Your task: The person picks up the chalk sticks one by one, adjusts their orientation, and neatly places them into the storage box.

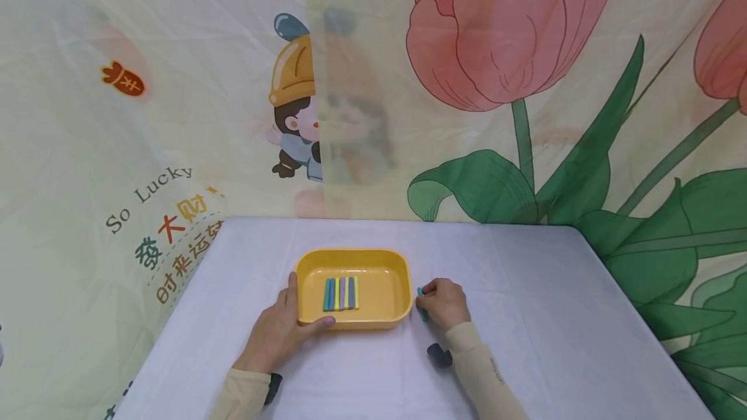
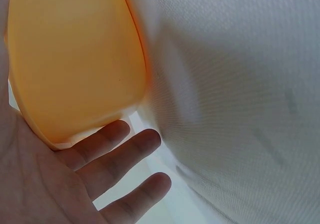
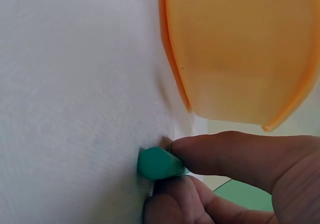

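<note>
A yellow tray [image 1: 382, 287] sits on the white table. Inside, several thin coloured sticks [image 1: 341, 294] lie side by side, in green, blue, yellow and purple. My left hand [image 1: 277, 330] rests against the tray's near left corner, thumb on the front edge. In the left wrist view its fingers [image 2: 125, 159] are spread and fairly straight beside the tray wall. Just right of the tray, my right hand [image 1: 446, 303] pinches a green stick [image 3: 157, 163] between thumb and fingers. The stick's end looks six-sided, and it lies close to or on the cloth.
A white cloth covers the table [image 1: 543, 316]. Behind it hangs a printed curtain [image 1: 373, 199] with tulips and a cartoon figure. A dark wrist-worn device [image 1: 439, 356] shows beside the right sleeve, and another [image 1: 272, 389] at the left wrist.
</note>
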### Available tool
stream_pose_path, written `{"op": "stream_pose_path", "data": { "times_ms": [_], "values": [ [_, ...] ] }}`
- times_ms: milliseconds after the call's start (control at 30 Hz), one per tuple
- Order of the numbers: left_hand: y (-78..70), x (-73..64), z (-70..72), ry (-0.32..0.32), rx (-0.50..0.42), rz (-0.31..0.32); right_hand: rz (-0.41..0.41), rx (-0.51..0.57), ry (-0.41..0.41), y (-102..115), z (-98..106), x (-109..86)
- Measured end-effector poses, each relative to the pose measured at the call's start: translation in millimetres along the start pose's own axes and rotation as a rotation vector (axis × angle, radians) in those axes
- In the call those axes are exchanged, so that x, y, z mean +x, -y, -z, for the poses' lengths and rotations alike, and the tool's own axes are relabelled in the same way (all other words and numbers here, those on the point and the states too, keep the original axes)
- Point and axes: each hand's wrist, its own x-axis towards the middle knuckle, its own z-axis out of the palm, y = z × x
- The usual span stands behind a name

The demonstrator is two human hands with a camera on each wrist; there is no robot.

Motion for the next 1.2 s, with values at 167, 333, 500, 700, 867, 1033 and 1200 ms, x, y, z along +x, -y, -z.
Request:
{"op": "stream_pose_path", "data": {
  "times_ms": [167,333,500,700,867,1033,1200],
  "values": [
    [-0.4,0.4,0.2,0.001,0.001,-0.002,0.024,0.024,0.004,-3.8,1.6,-0.8],
    [-0.7,-0.3,0.7,0.007,-0.002,0.000,0.005,0.041,0.001,-5.5,1.4,0.7],
    [-1.3,-0.9,0.8,0.001,-0.005,-0.007,-0.026,0.103,0.000,-8.7,0.8,1.8],
    [-1.4,-1.5,1.2,-0.006,-0.006,-0.014,-0.015,0.209,0.034,-13.0,3.4,2.6],
    [-0.9,-1.8,0.6,-0.005,-0.008,-0.013,-0.032,0.306,0.080,-11.4,9.3,4.5],
    [-0.3,-1.7,-0.1,-0.007,-0.010,-0.015,-0.056,0.429,0.096,-6.9,18.4,4.5],
    [-0.1,-1.2,0.1,-0.005,-0.008,-0.012,-0.010,0.542,0.127,-3.1,31.3,5.0]
  ]
}}
